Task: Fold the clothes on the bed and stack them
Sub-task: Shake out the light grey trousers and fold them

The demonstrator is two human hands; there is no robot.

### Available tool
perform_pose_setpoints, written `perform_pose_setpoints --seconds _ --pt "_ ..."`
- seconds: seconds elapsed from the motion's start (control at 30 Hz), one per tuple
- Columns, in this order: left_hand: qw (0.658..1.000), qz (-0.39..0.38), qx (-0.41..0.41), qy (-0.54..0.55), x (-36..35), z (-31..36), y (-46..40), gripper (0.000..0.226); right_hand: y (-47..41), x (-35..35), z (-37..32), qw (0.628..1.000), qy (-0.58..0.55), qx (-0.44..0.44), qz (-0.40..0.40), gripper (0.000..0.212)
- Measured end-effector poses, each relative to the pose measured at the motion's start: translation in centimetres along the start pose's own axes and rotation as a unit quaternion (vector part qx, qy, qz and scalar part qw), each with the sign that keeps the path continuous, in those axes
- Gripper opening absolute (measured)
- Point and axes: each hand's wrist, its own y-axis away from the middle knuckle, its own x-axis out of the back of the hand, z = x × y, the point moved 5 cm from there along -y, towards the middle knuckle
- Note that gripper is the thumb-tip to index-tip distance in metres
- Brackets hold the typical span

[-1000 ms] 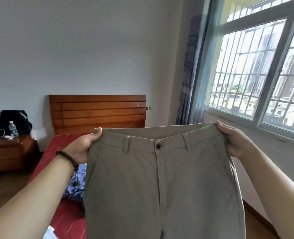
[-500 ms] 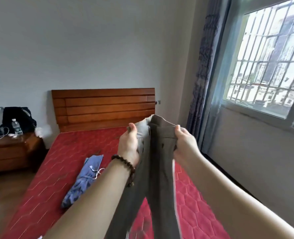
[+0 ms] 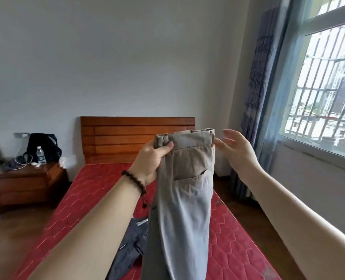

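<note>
A dark grey crumpled garment lies low on the red quilted bed. Above it, the left hand clamps its fingers on one waistband corner of the beige cotton trousers, doubled lengthwise and hanging straight down. The right hand, fingers spread, holds nothing, its fingertips right at the opposite corner. The trouser hems are cut off below.

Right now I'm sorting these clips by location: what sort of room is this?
Most likely a home bedroom: a bed with a red mattress and wooden headboard, a wooden nightstand beside it, and a curtained window.
</note>
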Motion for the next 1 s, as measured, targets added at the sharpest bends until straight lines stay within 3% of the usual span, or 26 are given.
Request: perform_pose_setpoints --seconds 0.07,0.1,0.13,0.2,0.3,0.37,0.5,0.57,0.67,0.73,0.87,0.93,1.0 --pt "1.000 -0.026 -0.011 -0.007 -0.2 1.8 -0.4 0.009 -1.3 0.9 0.9 0.996 -0.056 -0.023 -0.073 0.111" --pt "0.999 -0.036 -0.020 -0.010 -0.3 2.7 -0.6 0.007 -1.5 0.6 1.3 0.980 -0.116 -0.047 -0.152 0.117" --pt "0.999 -0.041 -0.026 -0.020 -0.5 3.5 -0.9 0.006 -1.3 0.0 1.1 0.958 -0.166 -0.071 -0.222 0.109" --pt "0.998 -0.042 -0.034 -0.039 -0.9 5.1 -1.5 0.010 -1.1 -0.8 0.3 0.934 -0.221 -0.087 -0.266 0.076" --pt "0.996 -0.027 -0.060 -0.066 -0.7 7.3 -2.2 0.028 -1.8 -1.1 -2.2 0.944 -0.264 -0.039 -0.193 0.040" --pt "0.995 -0.014 -0.075 -0.067 0.0 8.1 -2.1 0.034 -2.4 -1.1 -4.3 0.955 -0.256 0.002 -0.152 0.033" --pt "0.996 0.002 -0.024 -0.088 1.0 6.4 -1.8 0.053 -3.9 -0.7 -7.5 0.974 -0.215 0.045 -0.055 0.030" --pt "0.995 0.031 -0.039 -0.083 0.9 6.9 -2.4 0.047 -4.4 -0.4 -9.0 0.973 -0.216 0.063 -0.059 0.035" --pt "0.995 0.051 -0.076 -0.038 0.3 8.5 -3.5 0.028 -4.8 0.3 -9.8 0.959 -0.227 0.059 -0.158 0.040" --pt "0.994 0.052 -0.085 -0.052 -0.4 8.9 -3.9 0.020 -4.6 0.5 -9.1 0.966 -0.172 0.025 -0.193 0.034" --pt "0.984 0.074 -0.135 -0.093 -0.7 10.5 -4.3 0.015 -5.2 1.4 -9.1 0.977 -0.170 0.007 -0.126 0.021" --pt "0.987 0.033 -0.152 -0.039 -0.7 11.2 -4.1 0.026 -5.4 1.8 -10.2 0.972 -0.208 0.009 -0.109 0.018" --pt "0.994 -0.030 -0.091 -0.047 -0.6 9.8 -3.5 0.041 -5.5 1.9 -10.5 0.970 -0.224 -0.006 -0.098 0.019"
